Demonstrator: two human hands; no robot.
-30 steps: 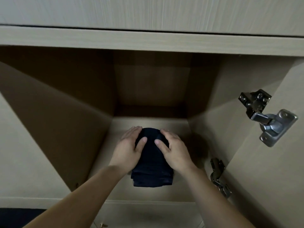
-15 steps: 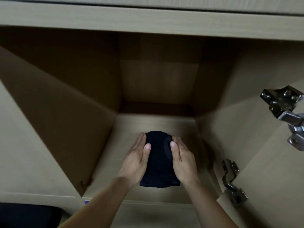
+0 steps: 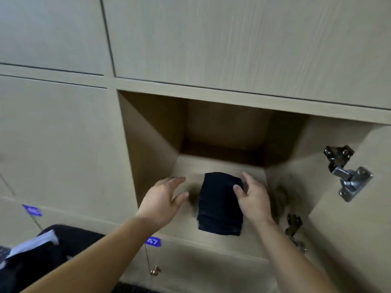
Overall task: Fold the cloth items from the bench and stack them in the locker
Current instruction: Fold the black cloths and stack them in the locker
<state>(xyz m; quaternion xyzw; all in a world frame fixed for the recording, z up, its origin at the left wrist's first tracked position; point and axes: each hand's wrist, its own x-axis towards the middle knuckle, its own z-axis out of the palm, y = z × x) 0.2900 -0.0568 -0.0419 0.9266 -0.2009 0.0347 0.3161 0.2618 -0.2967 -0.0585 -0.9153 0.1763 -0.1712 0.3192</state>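
L hand [image 3: 163,199]: fingers spread and near straight, holds nothing, hovers just clear of the folded dark cloth [image 3: 220,204], a gap of bare shelf between them. Cloth lies flat on the locker [image 3: 148,149] floor, btwn both hands, nearer the R one, its layers showing at the near edge. Judged light, soft and limp, not fragile; layers likely to slide or splay if lifted by one corner, so best taken from both long sides w/ flat palms, or from under the near edge. R hand [image 3: 254,199]: fingers relaxed and extended, thumb resting on the cloth's upper R edge, no grip evident. Door hinge [image 3: 347,172] sits well to the R of that hand. Vs. 0.5 s ago: both hands then pressed the cloth's flanks; L hand is now off it and displaced leftward, R hand remains in contact, cloth position approx. unchanged, view sits further back.
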